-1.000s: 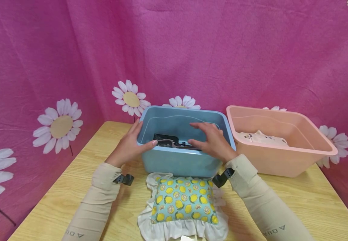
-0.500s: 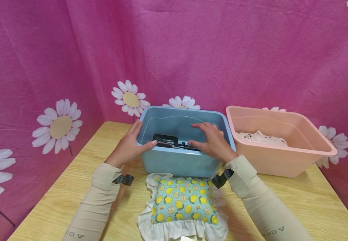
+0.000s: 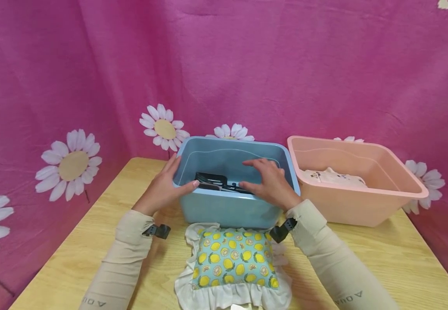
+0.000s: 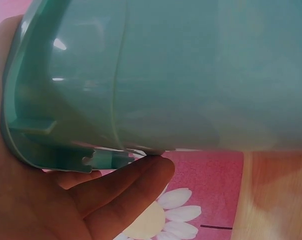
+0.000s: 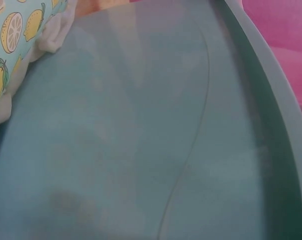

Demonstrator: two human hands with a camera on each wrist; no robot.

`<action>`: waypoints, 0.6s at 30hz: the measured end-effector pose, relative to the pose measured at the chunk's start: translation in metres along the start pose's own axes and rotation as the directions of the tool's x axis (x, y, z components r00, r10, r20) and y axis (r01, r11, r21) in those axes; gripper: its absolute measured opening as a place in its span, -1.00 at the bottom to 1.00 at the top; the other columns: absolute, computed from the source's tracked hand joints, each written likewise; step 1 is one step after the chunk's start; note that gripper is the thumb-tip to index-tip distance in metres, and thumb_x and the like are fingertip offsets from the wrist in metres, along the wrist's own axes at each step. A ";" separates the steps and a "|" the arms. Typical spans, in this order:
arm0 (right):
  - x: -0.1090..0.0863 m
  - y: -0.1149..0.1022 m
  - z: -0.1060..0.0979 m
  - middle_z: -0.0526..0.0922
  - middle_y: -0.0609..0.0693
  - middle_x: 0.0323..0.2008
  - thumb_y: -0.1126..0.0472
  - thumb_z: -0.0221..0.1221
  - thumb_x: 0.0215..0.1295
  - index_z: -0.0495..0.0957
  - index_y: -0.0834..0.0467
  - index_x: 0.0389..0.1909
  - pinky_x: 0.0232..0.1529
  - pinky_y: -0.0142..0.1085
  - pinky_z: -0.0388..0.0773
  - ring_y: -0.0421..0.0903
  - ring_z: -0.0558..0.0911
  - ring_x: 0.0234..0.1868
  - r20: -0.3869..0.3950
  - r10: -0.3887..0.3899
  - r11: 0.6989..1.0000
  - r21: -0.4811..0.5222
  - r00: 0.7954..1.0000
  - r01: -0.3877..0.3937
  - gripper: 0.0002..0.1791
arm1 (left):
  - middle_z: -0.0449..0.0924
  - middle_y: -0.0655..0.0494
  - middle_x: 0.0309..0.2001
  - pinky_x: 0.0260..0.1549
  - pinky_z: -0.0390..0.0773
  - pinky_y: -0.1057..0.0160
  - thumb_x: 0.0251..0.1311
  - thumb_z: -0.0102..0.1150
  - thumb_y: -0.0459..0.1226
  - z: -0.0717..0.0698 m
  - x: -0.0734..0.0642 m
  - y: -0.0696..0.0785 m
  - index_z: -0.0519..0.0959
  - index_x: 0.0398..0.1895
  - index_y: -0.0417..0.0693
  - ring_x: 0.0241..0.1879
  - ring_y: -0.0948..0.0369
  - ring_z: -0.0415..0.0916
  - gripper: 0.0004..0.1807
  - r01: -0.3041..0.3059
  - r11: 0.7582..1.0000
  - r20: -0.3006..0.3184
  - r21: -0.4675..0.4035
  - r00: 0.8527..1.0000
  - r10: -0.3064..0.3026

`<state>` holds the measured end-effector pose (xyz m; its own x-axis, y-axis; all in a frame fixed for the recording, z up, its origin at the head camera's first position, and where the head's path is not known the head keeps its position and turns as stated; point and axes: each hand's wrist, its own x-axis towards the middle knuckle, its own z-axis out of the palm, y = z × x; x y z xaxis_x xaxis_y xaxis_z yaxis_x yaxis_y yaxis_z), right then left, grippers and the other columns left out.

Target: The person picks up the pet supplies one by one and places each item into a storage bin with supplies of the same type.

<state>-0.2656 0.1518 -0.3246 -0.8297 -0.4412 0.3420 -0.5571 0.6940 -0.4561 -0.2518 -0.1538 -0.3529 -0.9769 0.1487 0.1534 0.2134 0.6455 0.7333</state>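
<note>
A blue plastic bin (image 3: pixel 224 209) stands on the wooden table. My left hand (image 3: pixel 162 187) rests at its front left corner, thumb over the front rim. In the left wrist view, the extended fingers (image 4: pixel 135 192) lie along the bin's outer side. My right hand (image 3: pixel 272 183) is over the front right corner, thumb and index finger spread apart above the interior; its contact with the rim is unclear. Black utensils (image 3: pixel 214 178), one with a broad spatula-like head, lie inside, partly hidden by the front wall. The right wrist view shows the bin wall (image 5: pixel 130 120), not the hand.
A pink bin (image 3: pixel 348 204) stands close to the blue bin's right side, with a pale patterned cloth item (image 3: pixel 334 177) in it. In front lies a lemon-print cushion (image 3: pixel 235 260) with white ruffles. A pink daisy-print cloth (image 3: pixel 224 64) hangs behind the table (image 3: pixel 69 258).
Both hands keep their places on the blue bin. The black utensils look blurred a second ago and sharp now. The head view has shifted slightly, so everything sits a little further left.
</note>
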 end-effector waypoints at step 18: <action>0.001 0.000 -0.001 0.45 0.07 0.22 -0.02 0.33 0.18 0.44 0.05 0.26 0.03 0.01 0.22 0.02 0.35 0.16 0.037 0.026 1.000 0.010 0.999 -0.027 -0.37 | -0.33 0.21 0.55 0.15 0.32 -0.29 0.00 0.19 0.33 -0.002 0.001 0.001 -0.13 0.56 0.13 0.47 -0.09 -0.10 0.15 -0.020 1.000 0.004 0.007 1.000 0.020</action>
<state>-0.2665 0.1516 -0.3233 -0.8449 -0.4434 0.2992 -0.5349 0.7002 -0.4729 -0.2526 -0.1544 -0.3510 -0.9724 0.1644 0.1655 0.2330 0.6477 0.7254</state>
